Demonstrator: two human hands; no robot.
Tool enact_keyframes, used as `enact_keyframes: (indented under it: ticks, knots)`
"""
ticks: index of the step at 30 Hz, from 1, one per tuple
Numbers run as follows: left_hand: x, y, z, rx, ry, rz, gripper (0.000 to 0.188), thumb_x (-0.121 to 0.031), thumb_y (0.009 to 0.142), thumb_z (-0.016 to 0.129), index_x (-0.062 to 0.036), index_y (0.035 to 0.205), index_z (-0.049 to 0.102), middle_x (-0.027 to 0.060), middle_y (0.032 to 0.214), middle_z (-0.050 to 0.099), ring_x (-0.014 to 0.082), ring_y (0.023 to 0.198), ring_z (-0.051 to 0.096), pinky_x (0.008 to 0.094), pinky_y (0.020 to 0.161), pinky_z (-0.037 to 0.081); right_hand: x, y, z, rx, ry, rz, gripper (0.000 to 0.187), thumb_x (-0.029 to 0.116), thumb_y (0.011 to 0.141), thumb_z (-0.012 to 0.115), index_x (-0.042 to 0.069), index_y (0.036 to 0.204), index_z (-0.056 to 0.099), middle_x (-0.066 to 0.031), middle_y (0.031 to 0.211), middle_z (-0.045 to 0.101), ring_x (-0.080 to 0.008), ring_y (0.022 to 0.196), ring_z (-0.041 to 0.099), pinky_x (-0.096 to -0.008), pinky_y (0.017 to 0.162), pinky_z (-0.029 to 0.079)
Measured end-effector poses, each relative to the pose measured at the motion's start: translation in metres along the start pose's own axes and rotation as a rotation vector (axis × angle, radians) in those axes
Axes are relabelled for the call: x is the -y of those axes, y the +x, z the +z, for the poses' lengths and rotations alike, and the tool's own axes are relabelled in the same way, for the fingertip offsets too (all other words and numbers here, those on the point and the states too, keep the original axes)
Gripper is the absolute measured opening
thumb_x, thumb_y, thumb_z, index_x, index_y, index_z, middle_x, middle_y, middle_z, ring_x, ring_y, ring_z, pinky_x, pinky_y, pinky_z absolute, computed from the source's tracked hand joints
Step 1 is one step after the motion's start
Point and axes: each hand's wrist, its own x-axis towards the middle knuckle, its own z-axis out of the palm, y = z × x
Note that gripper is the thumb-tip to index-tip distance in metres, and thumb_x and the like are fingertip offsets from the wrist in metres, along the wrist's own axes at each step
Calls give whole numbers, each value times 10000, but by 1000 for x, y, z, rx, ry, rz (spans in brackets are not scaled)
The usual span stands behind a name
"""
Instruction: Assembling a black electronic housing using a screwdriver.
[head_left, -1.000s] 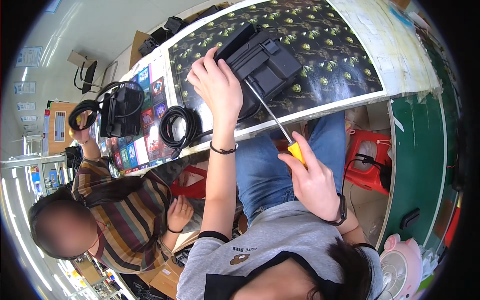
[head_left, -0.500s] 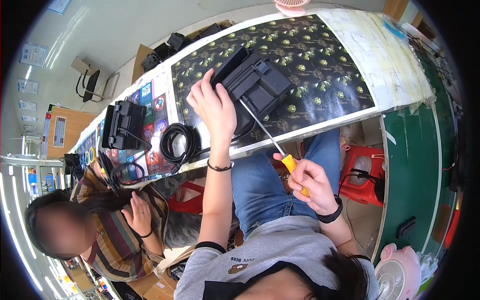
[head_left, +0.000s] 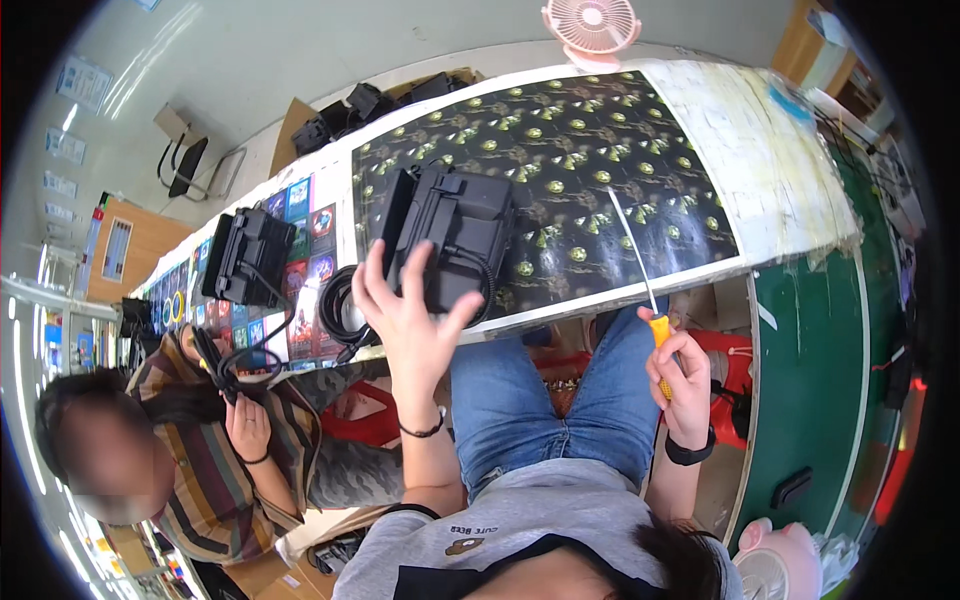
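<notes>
A black plastic box (head_left: pixel 468 215) with a flat side panel and a clasp lies on the dark patterned mat (head_left: pixel 590 150). My left hand (head_left: pixel 405 315) is open over its near edge, fingers spread; whether a fingertip touches the box I cannot tell. Partly behind that hand lies a coiled black cable (head_left: pixel 338 305). My right hand (head_left: pixel 684 385) is closed round the yellow handle of a screwdriver (head_left: pixel 634 248). Its long metal shaft points up and away over the mat, to the right of the box and apart from it.
At the left, a person in a striped top (head_left: pixel 215 470) holds a black cable near a second black box (head_left: pixel 252 255). A pink fan (head_left: pixel 592 25) stands at the far edge, another pink fan (head_left: pixel 775 565) at lower right. A carton (head_left: pixel 292 135) of black parts sits beyond the table.
The screwdriver has come away from the box and swung right. The box has shifted left and turned more upright. My left hand has let go of its panel and drawn nearer.
</notes>
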Motion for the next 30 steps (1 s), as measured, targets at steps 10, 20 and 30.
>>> enact_keyframes:
  ticks: [10,20,30]
  knots:
    - [15,9,20,-206,233,43,684,-499,646,807,-236,1243,607,117,1372,441,438,1293,322,573,1016,320,-20,17,25,0,85,16,118,-11,932,524,46,835,489,-175,1346,480,-45,638,457,-137,379,346]
    - [112,5,12,-411,401,-302,603,-340,866,649,-85,1376,456,172,1314,504,376,1263,426,510,1021,358,-24,8,15,-65,69,11,115,-9,930,524,66,852,484,-186,1374,463,-45,629,450,-138,393,358]
    - [135,-52,4,-543,-35,-69,359,89,824,555,-42,1156,594,175,1203,535,345,1105,552,402,979,440,-27,9,11,-152,121,10,115,5,941,505,91,871,475,-138,1407,446,-46,618,403,-144,412,347]
